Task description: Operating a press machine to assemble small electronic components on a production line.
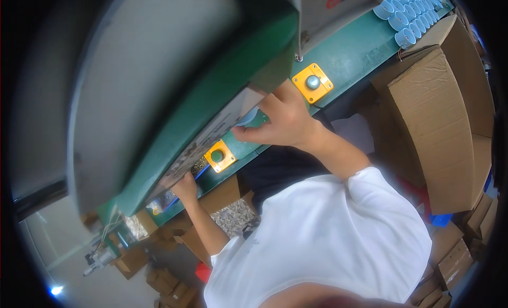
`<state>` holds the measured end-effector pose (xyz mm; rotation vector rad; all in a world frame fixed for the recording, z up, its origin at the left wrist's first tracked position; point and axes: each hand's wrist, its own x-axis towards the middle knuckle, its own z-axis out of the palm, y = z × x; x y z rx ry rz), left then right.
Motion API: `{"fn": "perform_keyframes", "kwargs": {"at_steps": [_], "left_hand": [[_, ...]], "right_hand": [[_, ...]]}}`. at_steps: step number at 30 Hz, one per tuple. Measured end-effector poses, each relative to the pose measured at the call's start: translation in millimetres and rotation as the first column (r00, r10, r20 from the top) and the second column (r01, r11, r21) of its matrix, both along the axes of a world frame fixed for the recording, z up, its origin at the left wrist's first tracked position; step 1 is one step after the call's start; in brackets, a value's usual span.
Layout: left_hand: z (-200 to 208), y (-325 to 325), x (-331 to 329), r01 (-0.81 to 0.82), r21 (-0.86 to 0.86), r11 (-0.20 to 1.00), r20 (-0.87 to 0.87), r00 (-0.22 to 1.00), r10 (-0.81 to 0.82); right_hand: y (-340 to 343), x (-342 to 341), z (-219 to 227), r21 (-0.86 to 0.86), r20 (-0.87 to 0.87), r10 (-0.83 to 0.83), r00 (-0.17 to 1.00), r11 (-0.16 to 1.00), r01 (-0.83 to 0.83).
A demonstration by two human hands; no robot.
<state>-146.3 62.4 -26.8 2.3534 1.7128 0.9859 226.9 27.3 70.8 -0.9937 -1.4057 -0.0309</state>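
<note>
A blue tray of gold bits

It sits just left of your green-button box. Your left hand is beside it; I can't tell its grip. Up and right of the box, your right hand grips a half-hidden, pale blue cup.

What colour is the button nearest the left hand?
Green; the button sits on a yellow box, best seen in the head view.

Moderate diffuse light, blue-white glare spot lower left, foreground green-and-grey housing out of focus, corners black.
</note>
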Motion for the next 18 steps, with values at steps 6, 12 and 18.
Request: {"fn": "perform_keyframes", "kwargs": {"at_steps": [6, 12, 18], "left_hand": [[-0.2, -1.5, 1.6, -0.004, -0.003, 1.0, 0.016, 1.0, 0.004], [-1.8, -0.5, -2.7, -0.003, -0.024, 1.0, 0.033, 0.999, 0.003], [3.9, -3.9, 2.0, 0.012, -0.05, 0.999, 0.034, 0.999, -0.01]], "right_hand": [[4.7, -2.4, -8.1, -0.021, 0.027, -0.001, 1.0, 1.0, 0.001], [5.4, -4.3, -6.7, -0.021, 0.013, -0.026, 1.0, 0.999, 0.026], [1.7, -3.1, -9.0, -0.056, -0.013, -0.024, 1.0, 0.998, 0.023]]}}
